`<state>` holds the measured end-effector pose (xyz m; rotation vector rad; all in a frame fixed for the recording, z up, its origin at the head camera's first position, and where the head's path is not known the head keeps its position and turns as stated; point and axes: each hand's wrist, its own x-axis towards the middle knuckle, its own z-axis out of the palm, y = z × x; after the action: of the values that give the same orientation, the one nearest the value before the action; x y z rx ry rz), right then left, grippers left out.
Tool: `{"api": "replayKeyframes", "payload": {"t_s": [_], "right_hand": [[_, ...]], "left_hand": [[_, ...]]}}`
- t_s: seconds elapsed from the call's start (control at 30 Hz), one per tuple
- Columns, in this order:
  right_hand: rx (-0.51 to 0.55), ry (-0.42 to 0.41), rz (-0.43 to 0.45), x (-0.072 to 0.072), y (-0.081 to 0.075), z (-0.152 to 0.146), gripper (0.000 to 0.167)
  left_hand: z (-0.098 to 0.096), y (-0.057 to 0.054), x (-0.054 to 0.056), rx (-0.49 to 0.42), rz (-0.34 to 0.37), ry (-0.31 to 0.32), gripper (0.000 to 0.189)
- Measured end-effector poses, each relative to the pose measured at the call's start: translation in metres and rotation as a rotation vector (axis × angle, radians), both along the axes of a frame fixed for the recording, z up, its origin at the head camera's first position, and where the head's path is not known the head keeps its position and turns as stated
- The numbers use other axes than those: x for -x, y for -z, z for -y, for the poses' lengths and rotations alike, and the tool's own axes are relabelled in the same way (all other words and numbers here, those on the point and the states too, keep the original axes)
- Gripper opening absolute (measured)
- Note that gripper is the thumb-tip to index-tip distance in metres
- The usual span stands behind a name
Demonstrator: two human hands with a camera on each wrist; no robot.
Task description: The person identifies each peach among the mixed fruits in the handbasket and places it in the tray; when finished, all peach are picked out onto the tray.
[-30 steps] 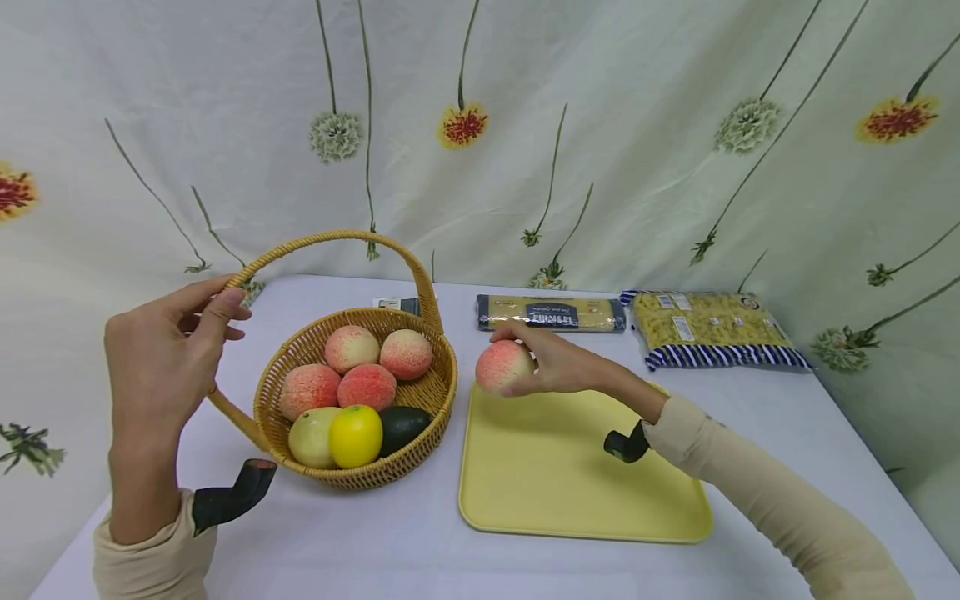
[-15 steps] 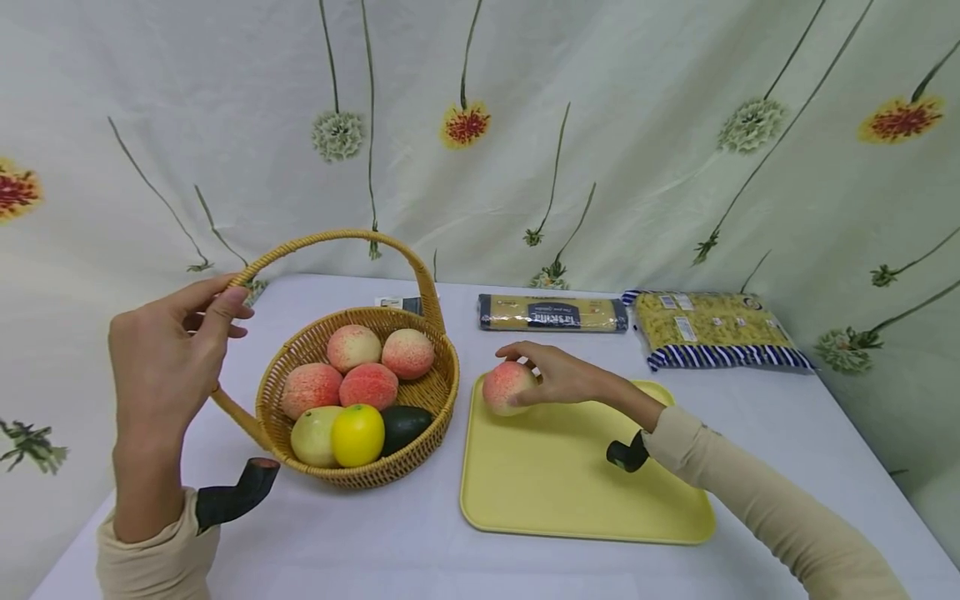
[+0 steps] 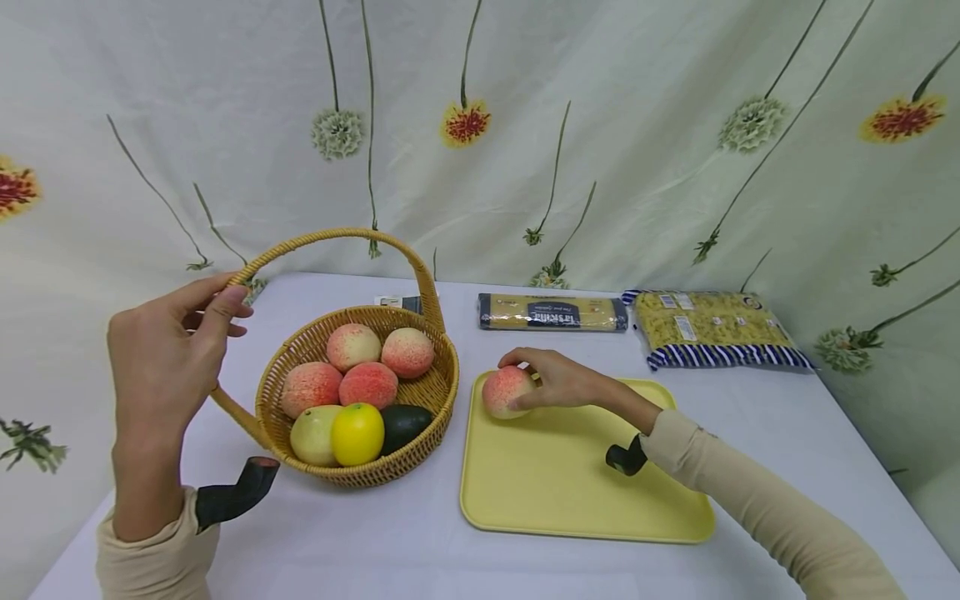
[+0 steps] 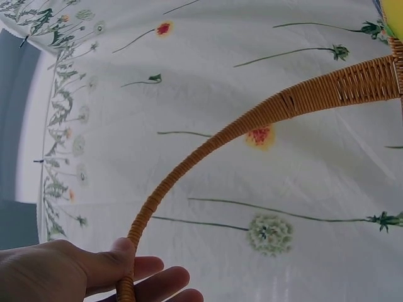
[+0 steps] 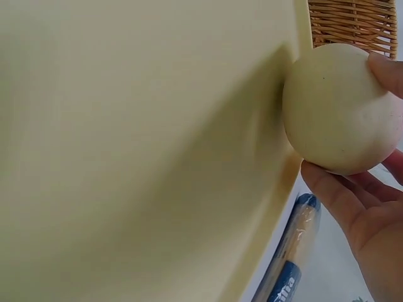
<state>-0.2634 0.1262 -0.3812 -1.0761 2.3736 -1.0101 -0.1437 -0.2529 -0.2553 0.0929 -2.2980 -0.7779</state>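
Observation:
My left hand [image 3: 168,350] pinches the arched handle [image 3: 337,233] of a wicker basket [image 3: 262,400] on its left side; the left wrist view shows the thumb against the wrapped handle [image 4: 189,162]. With thumb and fingers my right hand [image 3: 558,379] holds a pink-and-cream peach [image 3: 504,395] at the far left corner of a yellow tray [image 3: 577,492]. In the right wrist view the pale side of the peach [image 5: 334,107] is close to the tray's rim. Inside the basket lie several peaches [image 3: 367,385], a yellow round fruit [image 3: 357,435], a pale green fruit [image 3: 313,437] and a dark green one [image 3: 405,428].
Behind the tray lies a long pasta packet [image 3: 553,313]. A bag of short pasta [image 3: 712,329] with striped edges is at the back right. A small packet [image 3: 399,303] is partly hidden behind the basket. Flower-printed cloth [image 3: 600,125] hangs behind the white table.
My right hand has lowered the peach from above the tray's far left corner to the tray. The left hand keeps its hold on the handle, and the basket stands in the same place.

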Motion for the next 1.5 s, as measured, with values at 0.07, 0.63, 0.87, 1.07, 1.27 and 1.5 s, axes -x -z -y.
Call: {"api": "replayKeyframes", "payload": {"t_s": [0.07,0.63,0.87,1.07,1.27,1.5], "right_hand": [[0.006,0.001,0.011,0.0001,-0.0002,-0.0002,0.056],[0.003,0.023,0.018,0.0018,0.0042,-0.0003,0.054],[0.003,0.035,0.007,0.0026,0.0055,-0.0006,0.053],[0.005,0.043,0.02,0.0036,0.0073,-0.0006,0.052],[-0.001,0.045,0.034,0.0032,0.008,-0.0015,0.053],[-0.011,0.032,0.044,0.0026,0.0093,-0.0019,0.057]], "left_hand": [[0.0,-0.0001,0.0,0.0,0.002,0.001,0.031],[0.0,-0.0005,-0.0006,0.003,0.001,0.0,0.031],[0.0003,-0.0001,-0.0005,-0.003,0.007,-0.003,0.031],[0.0002,0.0,-0.0003,-0.004,0.006,-0.004,0.031],[0.0,-0.0002,-0.0005,-0.003,0.004,-0.003,0.03],[0.0003,-0.0002,-0.0006,0.0,-0.004,0.0,0.03]]}}
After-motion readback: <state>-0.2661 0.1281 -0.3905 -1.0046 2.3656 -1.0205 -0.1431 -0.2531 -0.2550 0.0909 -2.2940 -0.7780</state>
